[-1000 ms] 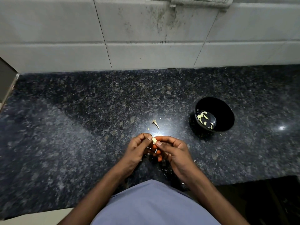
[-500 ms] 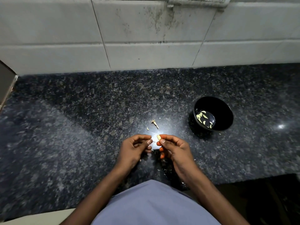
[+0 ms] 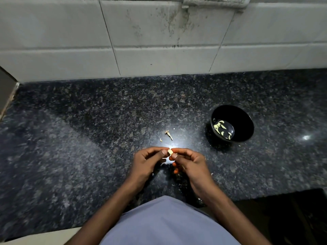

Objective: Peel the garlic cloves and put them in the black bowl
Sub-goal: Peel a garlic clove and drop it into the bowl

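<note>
Both hands together again over the near middle of the granite countertop point(image 3: 74, 142), fingertips meeting on 1 garlic clove point(image 3: 170, 152). Half a second back, parted by a small gap, the clove in the right hand's tips alone; a full second back, joined as now. So: a pull-apart, then a return for a fresh hold. Left hand point(image 3: 147, 162) pinching the clove's left side between thumb and forefinger; right hand point(image 3: 190, 163) pinching its right side, lower fingers curled beneath. Whether any skin clings to the clove, too small to tell; pale and smooth where it shows.

Probably a strip of skin just torn free, and another bite at what remains now in hand. Not yet ready for the drop, by that reading.

Black bowl point(image 3: 247, 121) at about 2 o'clock from the hands, well apart from them, with several peeled cloves point(image 3: 222, 129) lying in its bottom. Unmoved across all 3 views. At 12 o'clock, near the hands, a scrap of garlic stem point(image 3: 168, 134) and a small fleck of skin point(image 3: 161, 139) on the stone, likewise unmoved.
</note>
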